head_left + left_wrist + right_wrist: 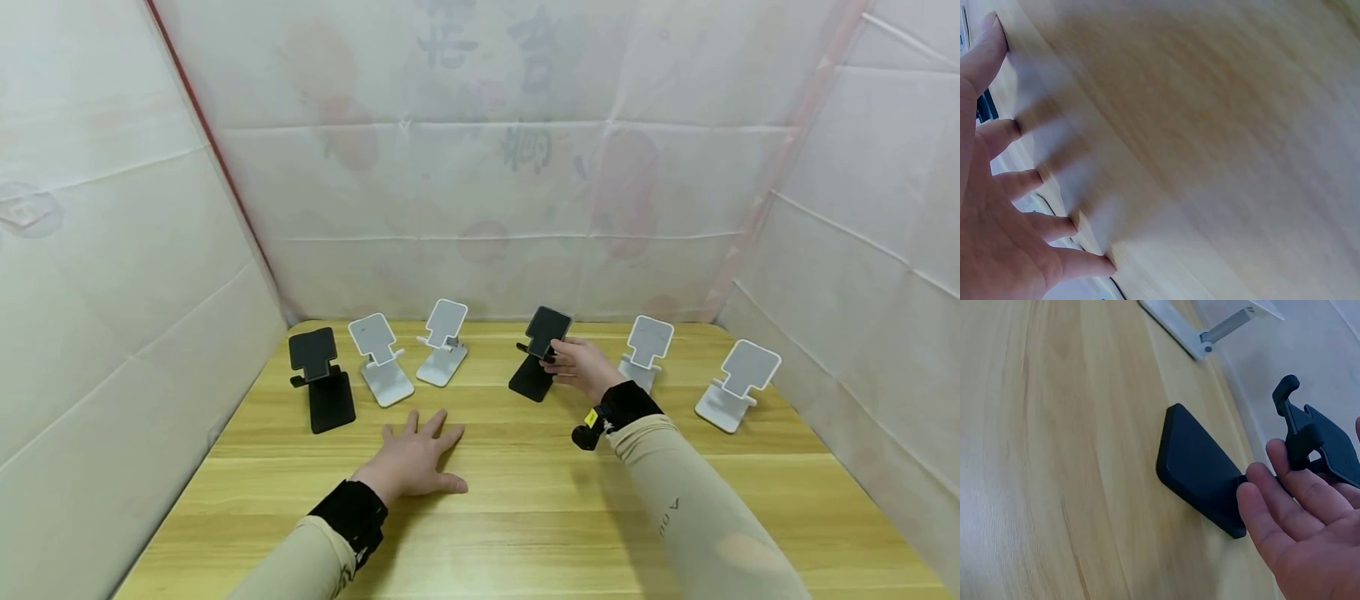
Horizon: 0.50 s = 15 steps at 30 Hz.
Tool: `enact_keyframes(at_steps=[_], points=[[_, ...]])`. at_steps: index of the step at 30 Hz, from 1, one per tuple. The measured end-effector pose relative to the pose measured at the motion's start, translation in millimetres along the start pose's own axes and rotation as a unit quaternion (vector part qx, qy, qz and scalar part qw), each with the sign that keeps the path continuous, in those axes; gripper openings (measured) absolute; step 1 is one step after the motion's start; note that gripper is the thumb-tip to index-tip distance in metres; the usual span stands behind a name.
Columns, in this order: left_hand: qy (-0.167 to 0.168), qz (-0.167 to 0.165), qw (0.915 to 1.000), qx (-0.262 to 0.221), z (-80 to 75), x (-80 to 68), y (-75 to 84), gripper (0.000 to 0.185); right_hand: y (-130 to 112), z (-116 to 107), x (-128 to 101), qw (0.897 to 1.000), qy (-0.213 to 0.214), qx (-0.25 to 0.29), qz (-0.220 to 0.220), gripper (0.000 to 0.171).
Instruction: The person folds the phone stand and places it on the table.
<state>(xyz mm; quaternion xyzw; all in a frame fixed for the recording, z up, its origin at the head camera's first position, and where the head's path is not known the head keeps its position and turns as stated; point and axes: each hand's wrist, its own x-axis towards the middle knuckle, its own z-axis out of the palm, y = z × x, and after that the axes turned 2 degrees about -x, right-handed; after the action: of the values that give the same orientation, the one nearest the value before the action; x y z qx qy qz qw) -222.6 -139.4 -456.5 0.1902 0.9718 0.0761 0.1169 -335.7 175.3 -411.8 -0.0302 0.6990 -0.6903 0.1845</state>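
Note:
A black phone stand stands at the middle back of the wooden table. My right hand is at its tilted holder plate; the fingers lie under the plate by the neck and the thumb sits on the other side, a loose pinch. The flat base of that stand rests on the wood. Flat on the table at the front left, my left hand has its fingers spread and holds nothing.
Other stands line the back: a black one far left, two white ones beside it, and two white ones at the right. White sheeting walls close in on three sides.

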Motion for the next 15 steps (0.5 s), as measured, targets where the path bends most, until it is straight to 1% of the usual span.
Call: enact_keyframes(at_steps=[3,6,8,12,15], points=[[0.0,0.001,1.0,-0.003,-1.9,-0.1,-0.2,0.091,0.7,0.5,0.0,1.0,0.02,-0.018,-0.003,0.068],[0.0,0.001,1.0,-0.006,-3.0,-0.4,-0.2,0.091,3.0,1.0,0.7,0.998,0.048,-0.031,-0.002,0.063],[-0.001,0.0,1.0,-0.007,-2.8,-0.5,0.0,0.091,4.8,1.1,2.1,0.997,0.063,-0.04,-0.002,0.053],[-0.004,0.001,0.9999,-0.01,-1.9,-0.9,-0.5,0.092,7.5,2.5,3.3,0.994,0.092,-0.062,-0.002,0.027],[-0.005,0.002,0.9999,-0.01,-0.7,-0.2,-1.2,0.092,7.5,3.6,2.1,0.991,0.111,-0.078,-0.006,0.02]])
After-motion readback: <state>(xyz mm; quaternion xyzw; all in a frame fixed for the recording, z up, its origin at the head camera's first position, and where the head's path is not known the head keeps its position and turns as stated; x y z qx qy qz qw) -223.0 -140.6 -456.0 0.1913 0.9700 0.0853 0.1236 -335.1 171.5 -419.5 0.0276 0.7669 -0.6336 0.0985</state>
